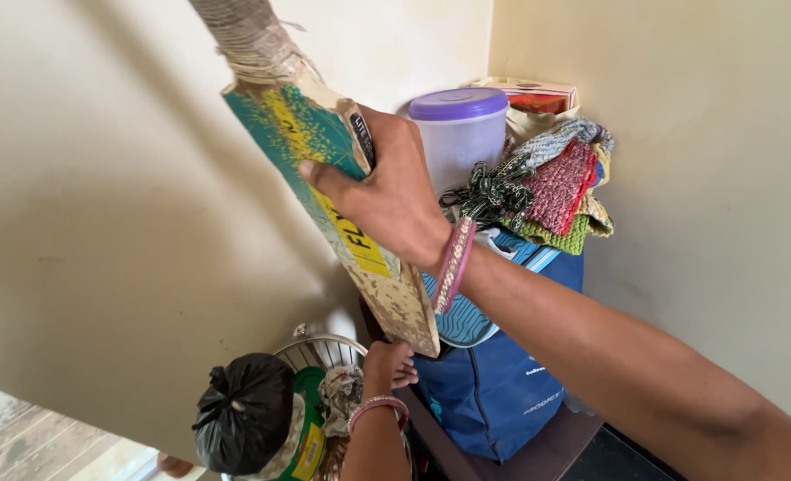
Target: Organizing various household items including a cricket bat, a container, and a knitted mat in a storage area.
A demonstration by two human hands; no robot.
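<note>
- Head view: right hand (pixel 386 196) closed around the upper blade of a worn bat (pixel 342 187), fingers over its edge, just below the cord-wrapped handle.
- Bat tilted, leaning toward the wall; its lower end hangs just above the left hand (pixel 388 363).
- Left hand under the bat's toe, fingers part curled; cannot tell whether it grips anything.
- Just behind the right hand: tub (pixel 460 134) with purple lid. Beside the wrist: stacked knitted cloths (pixel 563 191) on a blue bag (pixel 493 383).
- Below left hand: black sack (pixel 242 411).
- Risk (judgement): one-handed hold high on the blade; a swing could knock the tub or cloths off, or the toe could strike the left fingers.
</note>
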